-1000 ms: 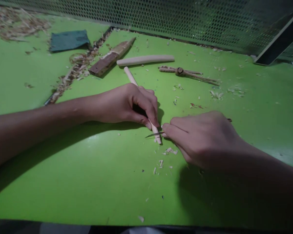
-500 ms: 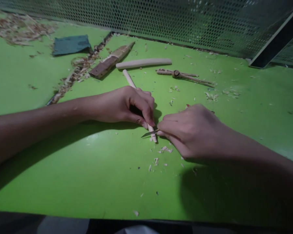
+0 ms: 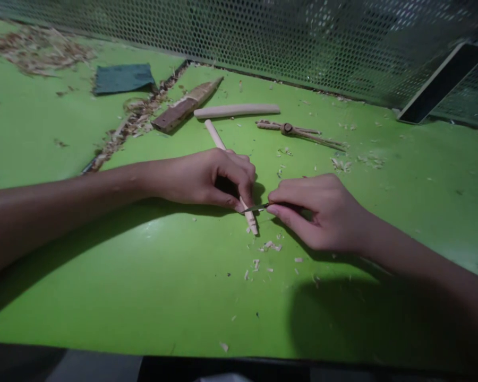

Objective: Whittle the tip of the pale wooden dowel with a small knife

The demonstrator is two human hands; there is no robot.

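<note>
A slim pale wooden stick (image 3: 215,135) slants across the green table, its near end cut to a notched, narrowed tip. My left hand (image 3: 227,178) is closed around its middle, with thumb and fingertips pressing it down close to that tip. In my right hand (image 3: 316,212) a small knife (image 3: 257,207) is pinched between thumb and forefinger; its handle is mostly hidden by the fingers. The blade lies across the stick just beside my left fingertips. Small wood shavings (image 3: 271,245) are scattered below and to the right of the stick's tip.
Behind the hands lie a carved wooden blade-shaped piece (image 3: 189,105), a pale curved stick (image 3: 237,110) and a jointed twig piece (image 3: 289,129). Dark green sandpaper-like sheet (image 3: 123,78) and a shavings heap (image 3: 35,50) are at left. A perforated metal panel (image 3: 263,40) borders the back.
The knife blade has moved up along the stick, away from its tip and toward my left fingertips. My right hand has shifted slightly right, and the view has tilted a little.
</note>
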